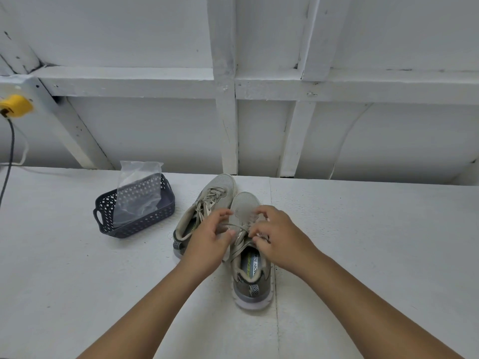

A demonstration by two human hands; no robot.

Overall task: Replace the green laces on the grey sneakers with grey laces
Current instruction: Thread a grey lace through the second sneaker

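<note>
Both hands work the near sneaker (250,257): my left hand (210,242) hovers loose-fingered, my right hand (274,237) pinches the lace (237,226); I'd steady the tongue and draw the lace slowly.

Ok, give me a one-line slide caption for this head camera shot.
Both hands, left hand and right hand, work the lace on the nearer grey sneaker, dark basket alongside.

White table (77,281) has two grey sneakers (250,270) side by side, plus a dark basket (134,224) left of them.
</note>
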